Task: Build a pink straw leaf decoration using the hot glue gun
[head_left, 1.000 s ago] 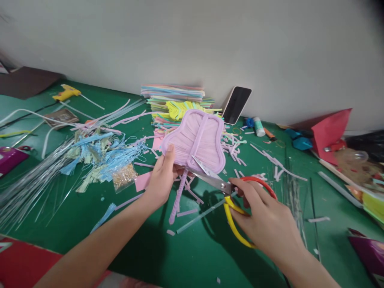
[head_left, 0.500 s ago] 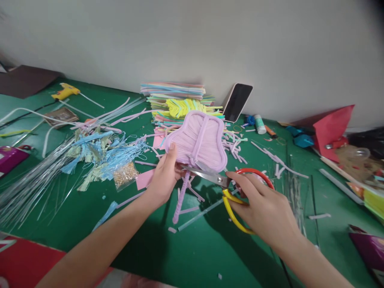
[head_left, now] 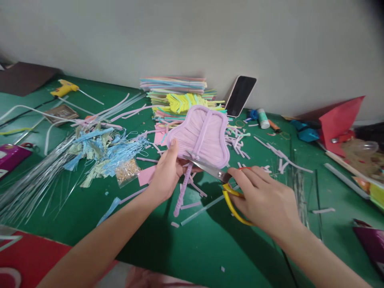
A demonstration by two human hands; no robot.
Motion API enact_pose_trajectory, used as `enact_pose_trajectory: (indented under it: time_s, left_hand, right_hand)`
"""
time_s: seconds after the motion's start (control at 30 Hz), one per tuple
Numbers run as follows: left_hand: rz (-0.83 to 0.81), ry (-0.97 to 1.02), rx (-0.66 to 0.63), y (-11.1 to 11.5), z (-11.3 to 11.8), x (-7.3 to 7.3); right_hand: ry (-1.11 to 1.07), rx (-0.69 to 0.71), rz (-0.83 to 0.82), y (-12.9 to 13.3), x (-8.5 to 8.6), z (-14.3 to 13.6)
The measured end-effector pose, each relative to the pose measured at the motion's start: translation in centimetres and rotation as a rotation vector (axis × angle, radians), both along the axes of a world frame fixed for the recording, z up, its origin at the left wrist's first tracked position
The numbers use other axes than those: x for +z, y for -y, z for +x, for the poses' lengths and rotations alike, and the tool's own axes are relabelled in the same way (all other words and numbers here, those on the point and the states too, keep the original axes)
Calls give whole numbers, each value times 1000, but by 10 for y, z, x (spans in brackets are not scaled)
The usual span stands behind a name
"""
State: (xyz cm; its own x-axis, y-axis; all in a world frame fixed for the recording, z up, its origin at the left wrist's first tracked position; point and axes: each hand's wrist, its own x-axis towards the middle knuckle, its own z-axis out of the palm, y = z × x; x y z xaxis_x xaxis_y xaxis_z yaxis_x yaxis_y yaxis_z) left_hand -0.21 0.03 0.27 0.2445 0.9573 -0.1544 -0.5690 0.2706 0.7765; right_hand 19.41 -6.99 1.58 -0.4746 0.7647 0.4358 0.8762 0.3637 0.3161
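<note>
A lilac hand fan (head_left: 199,136), its rim and twisted handle made of fuzzy pipe cleaner, is held up above the table. My left hand (head_left: 169,174) grips it at the lower left edge, thumb on the front and fingers behind. My right hand (head_left: 264,196) is closed round the scissors (head_left: 217,173), which have one yellow and one red handle loop. The blades lie across the base of the fan, where the handle joins the body, and look nearly closed. Whether anything is between them I cannot tell.
Pipe cleaner bundles (head_left: 174,85) and a phone (head_left: 241,96) stand by the wall. Left are a yellow glue gun (head_left: 66,88), blue tassels (head_left: 120,150), a bag of gold beads (head_left: 127,172) and wires (head_left: 39,180). Lilac scraps (head_left: 237,144) and a red sheet (head_left: 342,124) lie right.
The scissors' handles have come together and the blades have closed at the fan's base. The view has shifted slightly; my left hand keeps its grip.
</note>
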Motion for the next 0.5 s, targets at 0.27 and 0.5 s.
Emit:
enact_pose_trajectory:
  time_s: [0.27, 0.5]
  left_hand:
    - [-14, -10, 19, -3, 0, -4]
    - [-22, -22, 16, -3, 1, -5]
  right_hand:
    - [42, 101, 58, -10, 5, 0]
    - [75, 164, 19, -14, 13, 4]
